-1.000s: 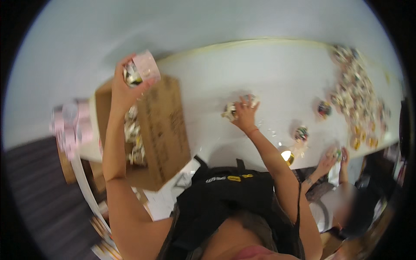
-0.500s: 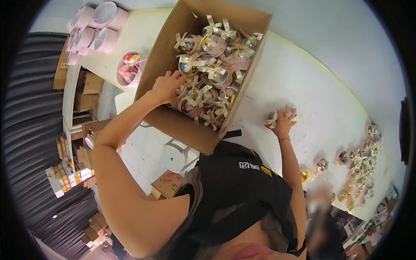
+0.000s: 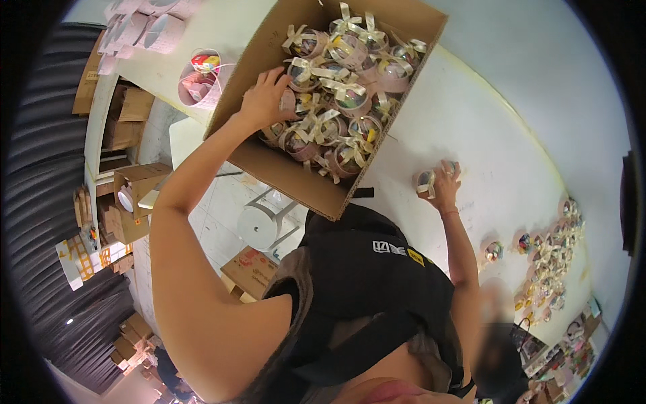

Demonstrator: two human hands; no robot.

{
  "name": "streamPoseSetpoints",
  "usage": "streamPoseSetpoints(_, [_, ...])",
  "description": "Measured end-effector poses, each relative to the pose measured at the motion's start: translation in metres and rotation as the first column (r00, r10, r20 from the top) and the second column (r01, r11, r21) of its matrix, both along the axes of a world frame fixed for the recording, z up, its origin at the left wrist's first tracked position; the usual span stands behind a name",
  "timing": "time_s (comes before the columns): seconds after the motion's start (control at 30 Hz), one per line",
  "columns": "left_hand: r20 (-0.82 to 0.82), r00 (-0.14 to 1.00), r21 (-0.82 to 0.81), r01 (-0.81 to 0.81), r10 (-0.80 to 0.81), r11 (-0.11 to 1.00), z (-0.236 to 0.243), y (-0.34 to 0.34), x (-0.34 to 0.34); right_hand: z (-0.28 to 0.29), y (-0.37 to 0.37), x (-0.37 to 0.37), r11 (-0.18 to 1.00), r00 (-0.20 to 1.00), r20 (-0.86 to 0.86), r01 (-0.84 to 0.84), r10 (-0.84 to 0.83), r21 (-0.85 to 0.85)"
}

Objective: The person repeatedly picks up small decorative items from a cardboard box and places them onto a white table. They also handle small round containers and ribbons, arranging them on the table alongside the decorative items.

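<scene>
An open cardboard box [image 3: 262, 50] is packed with several clear baubles [image 3: 347, 50] in pink bands, topped with cream ribbon bows. At its left side, my left hand [image 3: 262, 101] has fingers curled round a pink-banded bauble [image 3: 286, 105] among the others. On the white table [image 3: 471, 121], right of the box, my right hand [image 3: 441, 185] grips two ribboned baubles [image 3: 424, 182], one partly hidden by my fingers.
More baubles [image 3: 552, 256] cluster along the table's right. A co-worker [image 3: 498, 350] is beside me at lower right. Pink cylinders [image 3: 161, 34] and a filled pink bucket [image 3: 199, 87] stand at upper left. A round stool [image 3: 259, 229] and cardboard boxes [image 3: 131, 108] are below and left.
The view has swung round, showing the box's contents. My left hand went from holding a pink-banded bauble up high to down among those in the box; my right hand still grips baubles on the table.
</scene>
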State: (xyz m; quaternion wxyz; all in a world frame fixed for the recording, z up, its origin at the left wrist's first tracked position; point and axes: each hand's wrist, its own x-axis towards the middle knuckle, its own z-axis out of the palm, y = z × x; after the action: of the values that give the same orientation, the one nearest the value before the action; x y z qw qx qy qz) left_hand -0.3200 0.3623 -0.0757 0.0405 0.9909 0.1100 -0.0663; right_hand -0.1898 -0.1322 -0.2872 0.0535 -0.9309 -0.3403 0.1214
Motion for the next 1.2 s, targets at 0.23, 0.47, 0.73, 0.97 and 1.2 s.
streamPoseSetpoints(0.23, [0.36, 0.913, -0.384, 0.331, -0.19, 0.862, 0.073, -0.108, 0.041, 0.013, 0.004, 0.004, 0.998, 0.998, -0.041, -0.051, 0.05, -0.023])
streamPoseSetpoints(0.47, [-0.156, 0.601, -0.224, 0.751, -0.784, 0.621, 0.049, -0.292, 0.145, 0.03, -0.011, -0.002, 0.984, 0.988, -0.116, -0.122, 0.107, -0.133])
streamPoseSetpoints(0.73, [-0.492, 0.835, -0.069, 0.246, -0.247, 0.967, -0.167, -0.419, 0.097, 0.021, -0.039, 0.054, 0.999, 0.972, -0.236, 0.018, -0.011, 0.031])
streamPoseSetpoints(0.97, [-0.197, 0.91, -0.305, 0.296, -0.364, 0.905, -0.214, -0.389, 0.083, -0.005, -0.025, 0.039, 0.916, 0.913, -0.291, 0.35, -0.287, 0.195])
streamPoseSetpoints(1.2, [0.254, 0.831, -0.373, 0.556, -0.494, 0.743, 0.091, -0.284, 0.097, -0.028, -0.044, 0.01, 0.857, 0.873, -0.243, 0.472, -0.422, 0.207])
